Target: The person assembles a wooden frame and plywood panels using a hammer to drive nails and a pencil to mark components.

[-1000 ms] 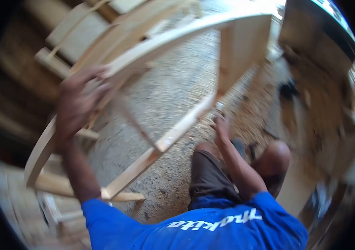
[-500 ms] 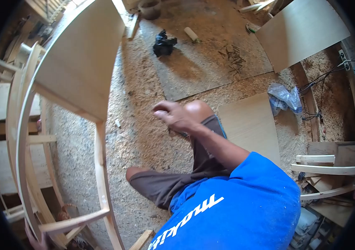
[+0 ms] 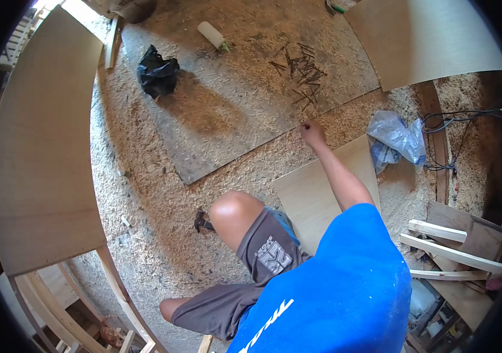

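My right hand (image 3: 314, 135) is stretched forward over the floor, just short of a scatter of nails (image 3: 305, 72). Its fingers look curled together, and whatever may be in them is hidden. The nails lie loose on a sawdust-covered board (image 3: 221, 144). By my raised knee rests a hammer (image 3: 204, 222), partly hidden behind the leg. On my left stands a curved wooden frame (image 3: 122, 288) with a plywood panel (image 3: 50, 153) on it. My left hand is out of sight.
A black plastic bag (image 3: 158, 72) and a white cylinder (image 3: 212, 35) sit on the board. Plywood sheets (image 3: 433, 41) lie at the far right and beside my leg. A clear plastic bag (image 3: 397, 138), cables (image 3: 439, 123) and curved wood strips (image 3: 451, 253) are at right.
My right hand has moved forward and right, from above my knee towards the nails. My view has shifted, so my left hand at the frame has left the picture and the hammer shows.
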`<state>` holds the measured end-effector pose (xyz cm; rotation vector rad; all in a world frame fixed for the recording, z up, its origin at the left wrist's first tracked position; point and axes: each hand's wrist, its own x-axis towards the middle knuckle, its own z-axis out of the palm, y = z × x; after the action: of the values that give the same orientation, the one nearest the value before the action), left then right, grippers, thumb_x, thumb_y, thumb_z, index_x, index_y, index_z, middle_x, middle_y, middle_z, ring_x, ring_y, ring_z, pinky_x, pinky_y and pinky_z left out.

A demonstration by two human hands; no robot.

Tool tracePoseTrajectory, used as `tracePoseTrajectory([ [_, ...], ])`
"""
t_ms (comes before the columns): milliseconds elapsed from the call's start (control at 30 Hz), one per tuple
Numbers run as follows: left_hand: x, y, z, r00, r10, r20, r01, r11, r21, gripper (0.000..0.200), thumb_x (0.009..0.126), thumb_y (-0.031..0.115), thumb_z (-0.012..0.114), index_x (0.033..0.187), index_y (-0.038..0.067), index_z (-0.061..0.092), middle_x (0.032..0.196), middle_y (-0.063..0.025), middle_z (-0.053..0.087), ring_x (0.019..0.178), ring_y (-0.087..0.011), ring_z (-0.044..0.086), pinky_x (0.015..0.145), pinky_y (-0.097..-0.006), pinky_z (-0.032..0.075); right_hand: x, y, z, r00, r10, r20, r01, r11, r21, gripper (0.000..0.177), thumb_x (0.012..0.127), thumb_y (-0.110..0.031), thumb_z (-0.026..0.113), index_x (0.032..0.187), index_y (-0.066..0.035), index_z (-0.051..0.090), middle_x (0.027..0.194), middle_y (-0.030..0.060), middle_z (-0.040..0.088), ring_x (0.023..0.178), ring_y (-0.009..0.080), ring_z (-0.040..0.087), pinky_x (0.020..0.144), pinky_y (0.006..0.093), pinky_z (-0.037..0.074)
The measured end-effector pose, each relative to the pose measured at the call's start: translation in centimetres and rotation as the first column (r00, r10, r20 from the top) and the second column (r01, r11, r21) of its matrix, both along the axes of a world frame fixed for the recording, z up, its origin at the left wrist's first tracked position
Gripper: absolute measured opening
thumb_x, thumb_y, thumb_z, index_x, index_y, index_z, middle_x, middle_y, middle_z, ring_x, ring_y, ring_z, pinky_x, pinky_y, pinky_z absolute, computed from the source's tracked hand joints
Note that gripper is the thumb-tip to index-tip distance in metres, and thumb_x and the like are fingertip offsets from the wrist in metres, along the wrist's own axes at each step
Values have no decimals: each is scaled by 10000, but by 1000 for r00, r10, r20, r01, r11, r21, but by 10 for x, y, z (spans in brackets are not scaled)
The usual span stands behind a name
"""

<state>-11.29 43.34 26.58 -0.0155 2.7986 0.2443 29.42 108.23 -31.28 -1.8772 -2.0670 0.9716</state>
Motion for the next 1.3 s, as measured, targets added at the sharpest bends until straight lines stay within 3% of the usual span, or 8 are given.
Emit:
tracePoseTrajectory([
  [33,0,17,-12,1000,5,18,-5,1000,1,735,894,342,704,1488,45,389,1481,-208,436,1341,-372,440,1092,-503,361,3,17,-9,993,-120,18,119,992,29,201,804,-228,712,942,-82,726,854,123,722,811,278,698,744,380,534],
  [167,-4,71,-53,997,0,73,0,1000,-7,725,895,330,698,1485,42,393,1475,-206,441,1335,-367,445,1091,-498,363,13,66,-13,984,-176,22,174,981,91,191,807,-230,714,936,-89,721,893,115,721,850,274,699,767,374,535],
  [233,-6,87,-63,996,-1,90,2,1000,-6,719,895,325,695,1484,41,394,1473,-205,444,1332,-365,448,1091,-496,364,5,76,-11,992,-123,17,108,922,371,180,807,-211,716,952,-104,715,959,118,693,918,285,676,802,384,527],
  [367,-9,108,-78,993,3,116,-2,1000,-10,709,896,313,689,1480,38,398,1467,-203,450,1327,-360,453,1090,-490,366,-15,89,5,985,-64,159,13,952,305,193,803,-181,713,984,-115,704,1032,121,650,978,308,641,825,410,515],
  [467,-12,118,-86,992,4,129,-3,1000,-8,701,897,304,685,1478,36,400,1463,-202,454,1322,-356,457,1090,-487,367,-20,102,-2,990,-116,81,79,927,366,188,809,-166,700,988,-112,686,1038,125,625,988,332,622,821,440,508],
  [633,-15,133,-99,990,7,137,-7,1000,0,688,898,290,677,1474,32,404,1456,-200,461,1315,-350,463,1089,-480,370,-23,105,1,991,7,130,-38,972,234,150,845,-188,674,970,-105,663,1031,121,608,972,346,623,804,458,508],
  [1267,-16,165,-116,988,13,155,-11,1000,-10,640,902,235,649,1459,18,420,1430,-192,488,1287,-327,488,1086,-456,380,-2,117,-20,1000,-16,-2,16,976,218,167,881,-188,649,1004,-75,637,996,132,633,934,325,628,788,429,499],
  [1300,-15,166,-116,988,14,151,-13,1000,-8,638,903,232,648,1459,17,421,1428,-192,489,1286,-326,489,1086,-455,380,-1,120,-25,999,-37,-8,37,953,300,163,880,-179,654,1001,-71,633,987,135,643,924,324,635,786,419,502],
])
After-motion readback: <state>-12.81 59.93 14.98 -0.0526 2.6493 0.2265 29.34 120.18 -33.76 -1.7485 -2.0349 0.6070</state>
